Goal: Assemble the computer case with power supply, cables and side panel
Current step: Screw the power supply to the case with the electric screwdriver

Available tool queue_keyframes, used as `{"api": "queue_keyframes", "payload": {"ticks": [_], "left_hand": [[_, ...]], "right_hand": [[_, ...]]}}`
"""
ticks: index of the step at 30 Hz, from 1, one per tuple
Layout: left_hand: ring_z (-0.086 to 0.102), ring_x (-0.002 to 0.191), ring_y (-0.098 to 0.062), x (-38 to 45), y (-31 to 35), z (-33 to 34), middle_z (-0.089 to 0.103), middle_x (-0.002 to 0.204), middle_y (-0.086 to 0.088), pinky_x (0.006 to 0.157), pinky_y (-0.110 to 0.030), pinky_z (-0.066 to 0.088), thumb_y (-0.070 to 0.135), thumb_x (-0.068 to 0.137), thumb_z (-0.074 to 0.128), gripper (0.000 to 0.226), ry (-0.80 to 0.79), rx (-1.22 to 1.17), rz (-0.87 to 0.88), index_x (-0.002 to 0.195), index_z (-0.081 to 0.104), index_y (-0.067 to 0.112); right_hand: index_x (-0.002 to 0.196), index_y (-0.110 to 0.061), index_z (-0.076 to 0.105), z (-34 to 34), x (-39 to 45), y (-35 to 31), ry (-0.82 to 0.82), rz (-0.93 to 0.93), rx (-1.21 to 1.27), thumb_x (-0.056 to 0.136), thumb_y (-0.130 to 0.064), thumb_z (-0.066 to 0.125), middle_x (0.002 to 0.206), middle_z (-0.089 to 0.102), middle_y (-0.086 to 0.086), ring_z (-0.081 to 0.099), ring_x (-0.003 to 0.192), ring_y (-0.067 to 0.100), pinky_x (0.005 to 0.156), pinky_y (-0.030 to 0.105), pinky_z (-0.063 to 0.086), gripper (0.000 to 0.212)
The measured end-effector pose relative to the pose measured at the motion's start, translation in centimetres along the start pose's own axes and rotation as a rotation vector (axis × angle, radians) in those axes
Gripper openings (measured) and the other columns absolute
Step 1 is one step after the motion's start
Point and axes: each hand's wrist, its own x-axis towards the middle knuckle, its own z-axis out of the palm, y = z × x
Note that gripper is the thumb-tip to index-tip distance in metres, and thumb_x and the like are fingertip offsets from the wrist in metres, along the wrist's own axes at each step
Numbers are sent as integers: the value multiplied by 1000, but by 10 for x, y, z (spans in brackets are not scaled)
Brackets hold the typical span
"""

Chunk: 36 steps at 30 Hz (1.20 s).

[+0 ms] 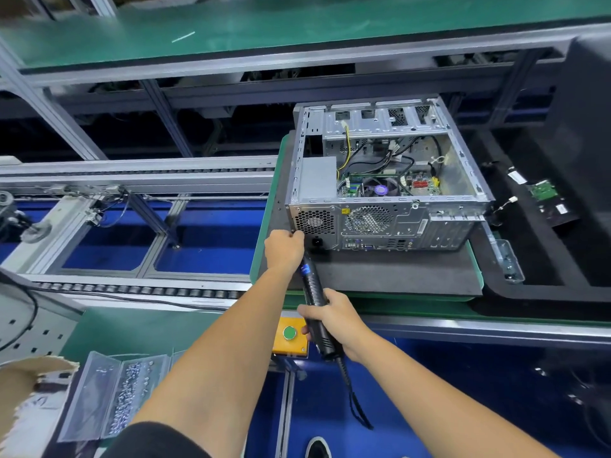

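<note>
the case (390,180) lies on its side on a dark mat (396,269), open side up, with its rear panel facing the person. inside you can see the grey power supply (317,178) seated in the near left corner, a tangle of black and yellow cables (373,153) running across the middle, and the board with its fan (380,189) down at the bottom. the left hand (285,247) is curled up against the lower left corner of the rear panel, right by the supply's vent grille (314,222); its fingertips are bunched at that corner, though what they pinch, if anything, is too small to make out. the right hand (334,317) grips the black screwdriver (315,299) around its body, the tool angled up and to the left so its tip points at the same corner, just beside the left hand and hidden by it. its cord (355,401) trails down off the back end. near the person, a yellow box with a green button (289,332) sits at the desk edge, and a clear tray of screws (127,396) lies to the lower left. a drive (545,196) rests on black foam to the right of the case.
</note>
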Motion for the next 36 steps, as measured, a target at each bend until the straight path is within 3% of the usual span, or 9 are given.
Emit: {"api": "queue_keyframes", "payload": {"ticks": [4, 9, 13, 16, 19, 23, 27, 32, 36], "left_hand": [[33, 47, -18, 2, 0, -3, 38, 45, 1, 46, -27, 28, 24, 80, 55, 41, 23, -49, -66, 44, 38, 13], [51, 50, -19, 6, 3, -7, 59, 54, -5, 53, -30, 49, 21, 77, 57, 23, -94, -182, -162, 59, 61, 7], [46, 35, -10, 7, 5, -11, 54, 40, 1, 37, -17, 39, 17, 77, 55, 19, -171, -230, -206, 63, 63, 7], [41, 33, -10, 6, 6, -12, 51, 47, -2, 39, -19, 39, 17, 78, 53, 20, -238, -264, -236, 73, 66, 1], [39, 35, -11, 6, 5, -12, 50, 45, 0, 39, -19, 39, 17, 79, 52, 22, -265, -249, -234, 67, 65, 4], [43, 42, -13, 5, 4, -11, 52, 48, 0, 45, -21, 44, 18, 80, 51, 24, -291, -252, -238, 64, 65, 7], [50, 51, -16, 3, 5, -7, 57, 59, -4, 52, -25, 47, 18, 83, 48, 27, -334, -284, -219, 65, 66, 8], [46, 48, -11, -2, 5, 1, 62, 55, 4, 45, -19, 41, 17, 87, 46, 25, -314, -379, -196, 72, 64, 8], [53, 50, -9, -8, 6, 6, 68, 67, 3, 42, -15, 40, 20, 92, 47, 23, -293, -499, -203, 80, 63, 9]], "right_hand": [[102, -7, 52, -9, -1, -2, -26, 32, -23, 90, -5, 69, 84, 60, 13, 60, 64, 23, 63, 37, 53, 21], [105, -9, 52, -16, -3, -2, -49, 27, -20, 91, -5, 67, 85, 59, 13, 59, 60, 21, 55, 32, 53, 21], [102, -8, 51, -19, -6, -4, -57, -9, -77, 90, -11, 71, 84, 58, 14, 57, 56, 20, 54, 33, 51, 23], [101, -7, 50, -19, -8, -5, -79, -53, -99, 86, -18, 77, 85, 56, 14, 55, 55, 19, 50, 30, 50, 33], [115, -7, 48, -19, -9, -5, -97, -45, -146, 83, -13, 80, 93, 57, 17, 56, 56, 19, 50, 29, 50, 45], [113, -12, 48, -22, -11, -4, -117, -47, -144, 83, -12, 79, 96, 59, 17, 57, 55, 17, 51, 28, 52, 43], [121, 1, 45, -24, -13, -2, -118, -73, -100, 85, -10, 77, 90, 57, 19, 56, 52, 17, 49, 27, 52, 49], [123, 5, 43, -23, -14, -1, -80, -72, -35, 86, -9, 76, 82, 56, 17, 56, 51, 18, 50, 29, 52, 52], [124, -6, 41, -22, -14, -1, -81, -50, 0, 84, -15, 79, 85, 57, 15, 57, 54, 19, 51, 29, 53, 55]]}}
